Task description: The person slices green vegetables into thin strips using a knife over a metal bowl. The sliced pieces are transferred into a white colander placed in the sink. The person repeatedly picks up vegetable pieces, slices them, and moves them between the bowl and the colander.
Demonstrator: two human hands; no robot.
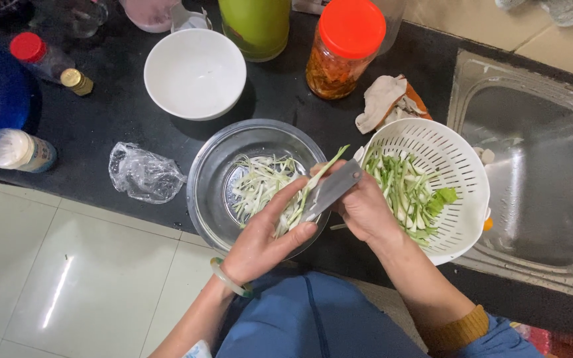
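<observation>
Over the steel bowl [208, 174], at the counter's front edge: a pale green vegetable stalk [313, 182], lying across the left hand [266, 235] and slanting up toward the white colander [469, 174]. Light, slender, crisp-looking; probably wet and a little slippery, apt to snap if bent hard. Best held low along its length, cradled from underneath, well back from the blade.

Left hand: palm up, fingers [294, 233] curled loosely closed under the stalk and a few shreds, wrist bent inward, a pale bangle [228, 280] at the wrist. Right hand [365, 211]: knuckles up, fingers wrapped shut around a knife [329, 191], broad grey blade laid flat against the stalk, edge seemingly turned toward the left hand, though hard to tell from above. Both forearms angled in from below, elbows close to the body.

In the steel bowl: thin pale strips already cut. In the colander, half over the sink [532, 185]: more green and white stalk pieces. Farther back on the dark counter [111, 122]: an empty white bowl [195, 73], a red-lidded jar [343, 50], a crumpled plastic bag [144, 174], a folded rag [382, 101].
</observation>
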